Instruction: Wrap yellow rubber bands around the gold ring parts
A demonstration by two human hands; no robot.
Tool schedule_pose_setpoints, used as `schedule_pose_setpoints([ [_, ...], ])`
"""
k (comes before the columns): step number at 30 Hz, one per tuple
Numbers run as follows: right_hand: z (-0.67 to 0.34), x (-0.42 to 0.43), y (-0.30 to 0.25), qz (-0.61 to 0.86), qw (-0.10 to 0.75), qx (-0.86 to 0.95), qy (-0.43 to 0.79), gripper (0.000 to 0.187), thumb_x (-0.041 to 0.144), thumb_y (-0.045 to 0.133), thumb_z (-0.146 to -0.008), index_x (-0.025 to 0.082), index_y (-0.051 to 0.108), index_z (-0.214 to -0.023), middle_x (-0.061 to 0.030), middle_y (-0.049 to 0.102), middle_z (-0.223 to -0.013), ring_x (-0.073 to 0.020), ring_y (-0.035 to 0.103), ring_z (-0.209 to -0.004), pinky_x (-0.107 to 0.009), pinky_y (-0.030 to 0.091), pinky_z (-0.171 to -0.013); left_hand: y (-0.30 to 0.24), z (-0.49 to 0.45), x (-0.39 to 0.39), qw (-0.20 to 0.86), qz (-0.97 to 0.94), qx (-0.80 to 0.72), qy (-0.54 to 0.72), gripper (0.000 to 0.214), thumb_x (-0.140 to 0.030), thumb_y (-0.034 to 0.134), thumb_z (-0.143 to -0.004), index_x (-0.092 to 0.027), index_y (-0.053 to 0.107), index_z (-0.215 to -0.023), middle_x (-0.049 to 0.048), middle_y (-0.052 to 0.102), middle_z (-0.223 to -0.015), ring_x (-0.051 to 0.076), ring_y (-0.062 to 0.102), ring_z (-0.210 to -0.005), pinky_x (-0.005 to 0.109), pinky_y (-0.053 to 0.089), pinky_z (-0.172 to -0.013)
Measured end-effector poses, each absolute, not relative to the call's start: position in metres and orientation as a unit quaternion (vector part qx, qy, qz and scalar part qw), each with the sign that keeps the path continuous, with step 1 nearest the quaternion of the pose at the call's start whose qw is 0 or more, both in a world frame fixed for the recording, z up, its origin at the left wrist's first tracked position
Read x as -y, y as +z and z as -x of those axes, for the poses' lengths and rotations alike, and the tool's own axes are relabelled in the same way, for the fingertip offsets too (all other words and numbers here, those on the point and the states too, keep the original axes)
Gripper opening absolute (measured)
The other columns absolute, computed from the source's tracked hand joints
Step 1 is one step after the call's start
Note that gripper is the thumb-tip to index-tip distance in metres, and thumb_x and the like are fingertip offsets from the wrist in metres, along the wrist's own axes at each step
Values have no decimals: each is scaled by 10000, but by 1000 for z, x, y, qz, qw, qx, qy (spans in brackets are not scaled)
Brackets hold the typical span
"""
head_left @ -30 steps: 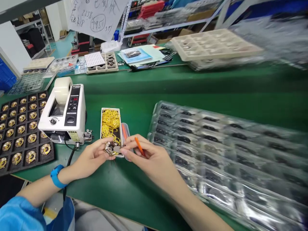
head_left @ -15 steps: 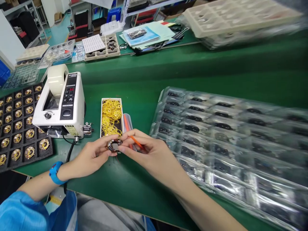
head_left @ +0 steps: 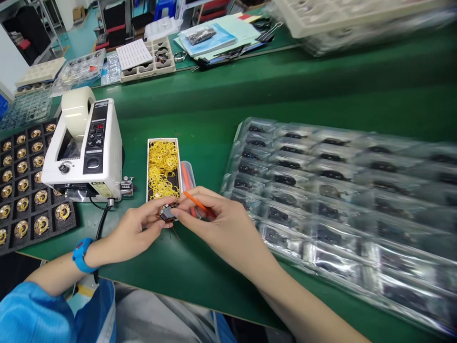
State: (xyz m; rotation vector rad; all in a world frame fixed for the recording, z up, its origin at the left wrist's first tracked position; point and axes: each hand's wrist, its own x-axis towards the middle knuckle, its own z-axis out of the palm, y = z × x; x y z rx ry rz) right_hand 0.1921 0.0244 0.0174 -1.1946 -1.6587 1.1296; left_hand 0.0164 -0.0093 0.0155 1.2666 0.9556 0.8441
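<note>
My left hand (head_left: 134, 233) pinches a small round electronic part (head_left: 168, 213) between thumb and fingers, close above the table. The part has a grey centre, a dark and copper-coloured rim, and thin wires hanging below it. My right hand (head_left: 217, 219) is closed around a thin orange stick-like tool (head_left: 199, 204), which slants across its fingers. That hand's fingertips meet the right edge of the part and hide some of it. Just beyond the hands stands a white box (head_left: 147, 166) of thin yellow rings (head_left: 162, 162). Beside it is a clear container (head_left: 191, 172) with orange in it.
A white tape dispenser (head_left: 107, 157) stands at left, its black cable running toward my left wrist. Left of it lies a black foam tray (head_left: 32, 205) of gold round parts. A large clear plastic tray (head_left: 307, 214) of dark parts covers the right. Papers (head_left: 232, 35) and trays line the back.
The view has tipped slightly, so the scene sits higher. The round part has turned a little in my fingers, and its wires hang at another angle. Both hands keep their hold.
</note>
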Motion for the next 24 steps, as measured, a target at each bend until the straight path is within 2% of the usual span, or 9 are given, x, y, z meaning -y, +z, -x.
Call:
schedule_pose_setpoints([
  [3,-189,-22,14,482,392,663,418,162,268,612,-775,205,638,-629,-16,613,-725,-118,454,-552,-250,358,-490,15,-19,9,628,-529,-421,384,459,-82,497,-869,-185,539,-1314,88,693,-1158,165,664,-1038,315,506,-990],
  [7,-185,-19,8,487,397,686,368,145,236,605,-802,201,626,-663,-16,626,-751,-124,490,-577,-254,383,-513,14,-25,9,617,-503,-446,409,370,-83,572,-824,-165,598,-1184,65,736,-1004,135,690,-909,272,530,-914],
  [11,-181,-14,2,470,415,722,293,111,206,588,-846,206,606,-737,-21,647,-795,-140,564,-648,-249,407,-533,11,-31,8,599,-461,-470,456,218,-190,629,-828,-153,627,-1043,49,741,-895,130,689,-829,242,550,-794],
  [14,-179,-12,-2,470,443,727,233,32,207,600,-852,214,573,-836,-22,631,-819,-148,568,-663,-248,402,-521,9,-33,7,590,-438,-483,475,244,-288,685,-804,-157,633,-1004,40,738,-853,142,689,-780,265,561,-753],
  [16,-179,-13,-3,474,450,720,235,71,219,619,-844,217,564,-888,-15,609,-814,-142,544,-630,-248,403,-510,9,-33,7,588,-431,-492,477,277,-339,706,-791,-155,636,-986,38,737,-825,137,680,-730,275,562,-739],
  [19,-179,-17,-1,454,430,722,296,50,225,590,-865,220,568,-821,3,565,-741,-130,496,-571,-245,401,-494,10,-32,9,584,-430,-499,474,307,-384,706,-790,-152,632,-976,50,740,-845,138,673,-722,281,560,-739],
  [21,-179,-19,1,439,418,727,322,153,207,558,-875,219,522,-727,15,527,-683,-123,473,-546,-237,386,-476,10,-32,9,578,-442,-501,468,307,-380,693,-802,-156,618,-998,61,739,-899,149,679,-773,283,553,-765],
  [24,-177,-20,2,434,426,737,295,196,164,541,-865,221,459,-696,26,498,-655,-112,457,-520,-228,366,-451,10,-30,8,553,-489,-515,435,225,-322,637,-841,-167,597,-999,54,722,-898,153,670,-793,271,531,-752],
])
